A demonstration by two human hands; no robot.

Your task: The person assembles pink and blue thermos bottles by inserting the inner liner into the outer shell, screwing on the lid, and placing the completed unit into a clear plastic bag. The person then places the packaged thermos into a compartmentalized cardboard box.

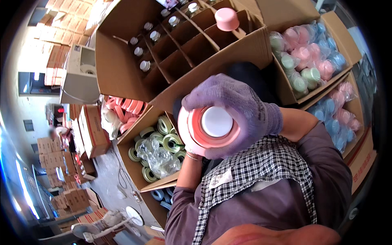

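In front of my chest is a pink flask (188,126) with a white stopper (217,121), its top facing up at me. My right hand (232,96), in a purple-grey knit glove, is closed round its far and right sides. My left hand (195,154) is at its lower left; a thin bracelet shows at the wrist, and the flask hides the fingers. Beyond my hands, a divided carton (228,51) holds several bottles with silvery-white tops (145,65) in its cells. One pink cup-shaped lid (227,19) stands up at its right.
At right, one carton (302,96) holds bagged pink, blue and green caps (302,55); another below it holds more. At left, an open carton (132,169) contains pale green rings (165,124) and clear plastic. Coral rings (126,114) lie beyond it. A white fan (134,215) stands lower left.
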